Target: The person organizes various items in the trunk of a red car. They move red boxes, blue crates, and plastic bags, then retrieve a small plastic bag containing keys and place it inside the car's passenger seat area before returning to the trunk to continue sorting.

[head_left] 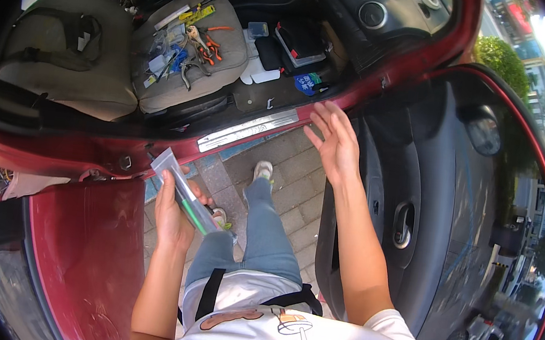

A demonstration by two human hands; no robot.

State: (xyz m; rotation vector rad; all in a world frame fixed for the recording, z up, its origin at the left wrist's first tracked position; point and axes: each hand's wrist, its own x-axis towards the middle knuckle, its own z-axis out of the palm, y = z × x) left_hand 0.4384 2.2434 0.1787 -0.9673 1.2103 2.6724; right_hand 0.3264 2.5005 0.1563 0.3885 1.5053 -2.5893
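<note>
My left hand (174, 216) is closed around a clear plastic bag (178, 180), long and narrow, with something green inside it. The bag slants across the palm, its upper end near the car's door sill (248, 131). My right hand (337, 140) is raised in front of the car's open doorway with the fingers apart, and nothing is in it. Beyond the hands, the car seat (233, 40) carries several orange-handled pliers (209, 45), a yellow tool (199, 14) and small plastic packets (161, 62).
An open car door (391, 176) stands close on my right, a red door (85, 243) on my left. On the car floor lie a black case (299, 43), a blue round item (307, 83) and white sheets (259, 74). Paving (290, 192) is underfoot.
</note>
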